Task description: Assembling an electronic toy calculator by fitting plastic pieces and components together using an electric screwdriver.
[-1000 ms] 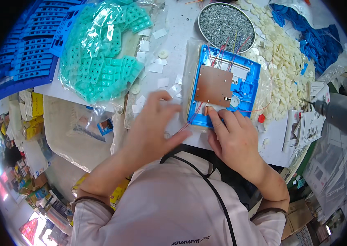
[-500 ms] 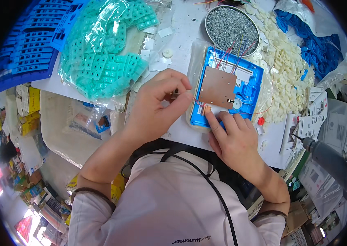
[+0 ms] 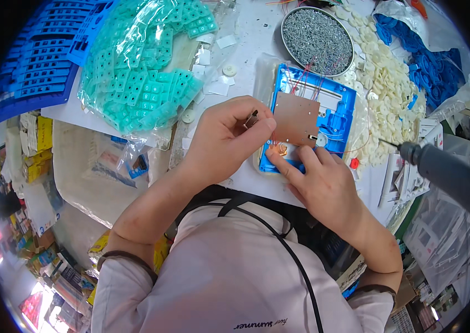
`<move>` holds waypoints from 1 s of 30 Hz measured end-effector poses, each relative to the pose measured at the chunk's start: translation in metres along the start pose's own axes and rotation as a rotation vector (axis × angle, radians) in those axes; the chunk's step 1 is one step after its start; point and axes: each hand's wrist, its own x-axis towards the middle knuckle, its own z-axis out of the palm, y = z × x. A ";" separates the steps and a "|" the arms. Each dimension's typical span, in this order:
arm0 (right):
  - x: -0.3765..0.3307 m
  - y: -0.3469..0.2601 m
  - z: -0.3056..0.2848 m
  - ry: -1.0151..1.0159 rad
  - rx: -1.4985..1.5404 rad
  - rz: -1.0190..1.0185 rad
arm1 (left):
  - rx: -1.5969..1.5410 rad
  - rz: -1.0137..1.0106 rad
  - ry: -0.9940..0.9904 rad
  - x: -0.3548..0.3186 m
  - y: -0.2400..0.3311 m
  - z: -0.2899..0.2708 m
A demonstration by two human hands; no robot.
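Observation:
A blue plastic casing (image 3: 346, 105) lies open in front of me, with a brown circuit board (image 3: 296, 119) inside and thin red wires (image 3: 300, 83) running from it. My left hand (image 3: 226, 139) is closed in a pinch at the casing's left edge. A small dark part (image 3: 252, 117) shows between its fingers; its kind is unclear. My right hand (image 3: 324, 180) rests over the near edge, fingers stretched apart, the index fingertip pressing inside the near left corner. Beside that fingertip sits a small copper-coloured piece (image 3: 283, 150).
A round tray of screws (image 3: 318, 41) stands behind the casing. Cream plastic discs (image 3: 385, 83) pile up to the right, near blue parts (image 3: 435, 66). Bagged turquoise keypads (image 3: 140, 83) and blue panels (image 3: 40, 50) lie left. A grey electric screwdriver (image 3: 440, 166) hangs at the right.
My left hand has moved right, over the casing's edge. My right index finger has shifted left, uncovering the copper-coloured piece. The electric screwdriver has swung up and left.

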 end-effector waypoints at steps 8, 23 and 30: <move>-0.008 0.005 -0.010 -0.002 0.201 0.020 | -0.079 -0.147 -0.053 0.002 0.006 0.004; -0.012 -0.014 0.005 -0.020 -0.131 0.090 | -0.156 -0.156 -0.068 0.000 0.004 0.013; -0.021 0.016 -0.017 0.312 0.441 0.212 | 0.049 -0.053 -0.130 -0.004 0.008 0.028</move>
